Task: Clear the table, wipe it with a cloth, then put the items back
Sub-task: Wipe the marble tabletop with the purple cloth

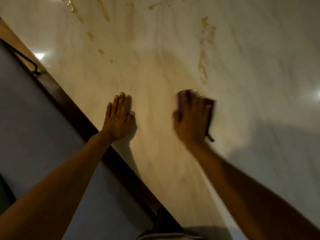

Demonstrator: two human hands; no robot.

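A pale marble-look table (173,66) fills most of the view. My left hand (119,116) lies flat on it near the left edge, fingers straight and together. My right hand (192,116) presses a dark purple cloth (210,108) onto the tabletop a little to the right. The hand is blurred and covers most of the cloth; only the cloth's edges show around the fingers. Yellowish smears (204,49) streak the surface beyond the cloth, with more smears (103,11) toward the far left.
The table's dark wooden edge (78,116) runs diagonally from upper left to bottom middle. Beyond that edge lies a grey-blue floor (34,127). A thin black bent bar (26,58) sits beside the edge at upper left. Light glare spots reflect on the tabletop.
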